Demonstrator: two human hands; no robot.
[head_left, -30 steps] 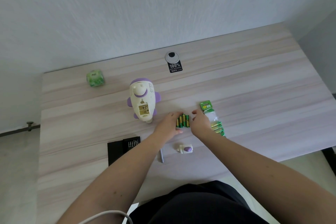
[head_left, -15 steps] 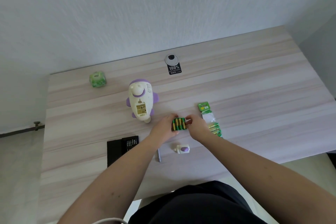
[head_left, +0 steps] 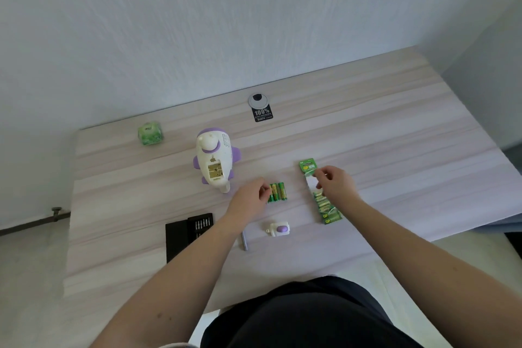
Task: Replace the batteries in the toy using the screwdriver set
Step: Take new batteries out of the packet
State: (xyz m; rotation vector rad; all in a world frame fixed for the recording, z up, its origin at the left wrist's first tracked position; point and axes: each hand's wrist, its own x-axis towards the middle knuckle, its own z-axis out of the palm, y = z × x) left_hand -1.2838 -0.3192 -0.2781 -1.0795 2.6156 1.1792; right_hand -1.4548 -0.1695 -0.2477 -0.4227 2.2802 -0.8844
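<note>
While our left hand [head_left: 250, 196] rests curled at the near-left side of the loose batteries [head_left: 276, 192], its fingertips touch the leftmost cell; we cannot tell whether they actually pinch it. These green cells lie side by side near the middle of the table [head_left: 395, 133], long axes running from the near edge toward the far edge. Our right hand [head_left: 334, 185] sits further right over the battery pack [head_left: 320, 191], fingers curled, seemingly pinching its torn wrapper. We see the toy [head_left: 216, 162] lying on its back just to the far left of the batteries, open compartment facing up. Its cover [head_left: 279, 229] and the screwdriver [head_left: 244, 241] lie toward the near edge, the screwdriver set [head_left: 187, 232] left of them. Judging by this, our left hand is nearer both cells and toy, so loading runs leftward and away from us.
</note>
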